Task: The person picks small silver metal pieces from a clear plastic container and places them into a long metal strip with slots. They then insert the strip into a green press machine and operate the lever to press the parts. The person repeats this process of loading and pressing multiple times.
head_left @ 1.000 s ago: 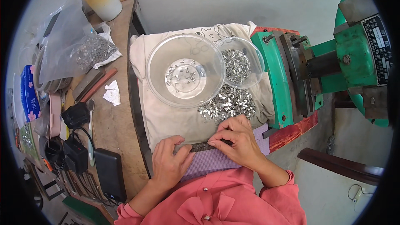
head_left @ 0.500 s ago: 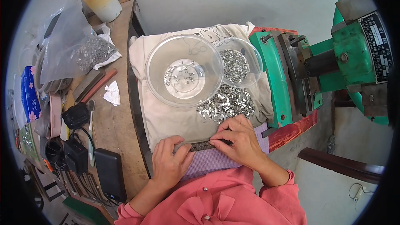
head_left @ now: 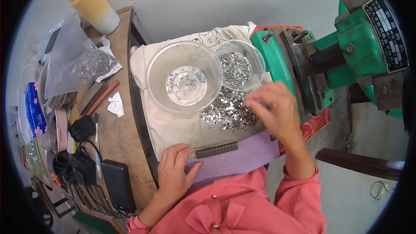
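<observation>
A dark slotted metal bar (head_left: pixel 216 150) lies across the front edge of the cloth and a purple textured mat (head_left: pixel 247 156). My left hand (head_left: pixel 175 169) rests at the bar's left end, thumb and fingers apart, the fingertips close beside it. My right hand (head_left: pixel 277 108) is above the right side of a pile of small shiny metal pieces (head_left: pixel 229 112). Its fingers are curled together; a dark spot shows between them, too blurred to name. Behind the pile stand a large clear tub (head_left: pixel 154 91) with a few small pieces inside and a smaller clear tub (head_left: pixel 258 60) holding many metal pins.
A green machine (head_left: pixel 364 43) with a metal vise-like base stands at the right. On the wooden table (head_left: pixel 125 147) at the left are a black power bank (head_left: pixel 115 186), a toothbrush (head_left: pixel 98 147), a bag of metal bits (head_left: pixel 91 65) and a yellow bottle (head_left: pixel 93 6).
My right hand has left the bar and moved up and right to the pile. My left hand has stayed near the bar's left end, and the whole bar now shows.
</observation>
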